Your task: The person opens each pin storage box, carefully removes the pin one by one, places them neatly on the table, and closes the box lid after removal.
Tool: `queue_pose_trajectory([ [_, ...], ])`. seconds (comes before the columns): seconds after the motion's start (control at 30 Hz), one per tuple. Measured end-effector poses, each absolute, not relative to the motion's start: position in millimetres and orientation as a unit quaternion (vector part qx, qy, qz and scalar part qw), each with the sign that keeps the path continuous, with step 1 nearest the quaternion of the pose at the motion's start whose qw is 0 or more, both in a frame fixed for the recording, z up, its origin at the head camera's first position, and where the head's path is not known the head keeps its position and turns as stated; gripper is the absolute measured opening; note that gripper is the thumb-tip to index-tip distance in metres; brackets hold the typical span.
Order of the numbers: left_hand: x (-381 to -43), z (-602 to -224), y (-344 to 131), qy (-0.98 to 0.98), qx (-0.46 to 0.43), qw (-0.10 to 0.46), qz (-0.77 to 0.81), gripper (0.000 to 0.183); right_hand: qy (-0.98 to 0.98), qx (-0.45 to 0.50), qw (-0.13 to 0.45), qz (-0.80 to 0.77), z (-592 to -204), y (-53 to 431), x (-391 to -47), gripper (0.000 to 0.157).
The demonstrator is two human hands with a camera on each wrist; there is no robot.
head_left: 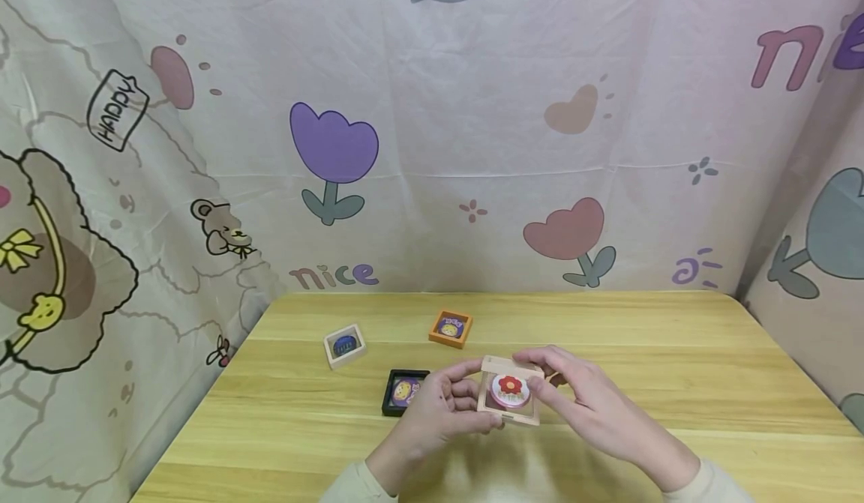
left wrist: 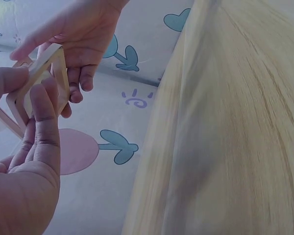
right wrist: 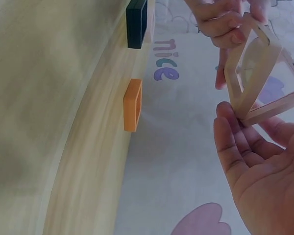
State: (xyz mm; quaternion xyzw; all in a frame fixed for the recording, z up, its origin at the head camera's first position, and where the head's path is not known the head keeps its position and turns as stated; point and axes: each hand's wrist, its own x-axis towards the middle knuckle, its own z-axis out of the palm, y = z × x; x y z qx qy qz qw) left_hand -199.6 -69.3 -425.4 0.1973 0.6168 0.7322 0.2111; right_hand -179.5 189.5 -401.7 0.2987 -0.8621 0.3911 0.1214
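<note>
My left hand (head_left: 432, 411) grips a small light-wood display frame (head_left: 513, 366) by its left side, thumb along the bottom edge and fingers behind. Inside the frame sits a round badge (head_left: 510, 390) with a red flower on white. My right hand (head_left: 594, 405) pinches the frame at its upper right, its thumb against the right edge beside the badge. The right wrist view has the hinged frame (right wrist: 258, 81) spread in a V, with clear film across its windows and right fingertips (right wrist: 224, 110) right at the hinge end. Both hands hold it up above the table.
On the wooden table (head_left: 297, 443), a black frame (head_left: 387, 402) stands partly behind the left hand. Farther back lie an orange frame (head_left: 445, 339) and a pale frame (head_left: 329, 349) with a blue picture. A printed cloth (head_left: 432, 113) hangs behind and at both sides.
</note>
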Motion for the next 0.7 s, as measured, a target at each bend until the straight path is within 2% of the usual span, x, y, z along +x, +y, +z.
queue_pose_trajectory([
  [0.3,-198.9,-425.9,-68.8,0.627,0.189,0.217,0.724,0.085,-0.867,0.271,0.100,0.406,-401.3,190.4,-183.8,0.028],
  [0.7,-197.4,-426.1,-67.5,0.633,0.191,0.222,0.716,0.085,-0.853,0.272,0.103,0.433,-402.8,189.8,-189.4,0.028],
])
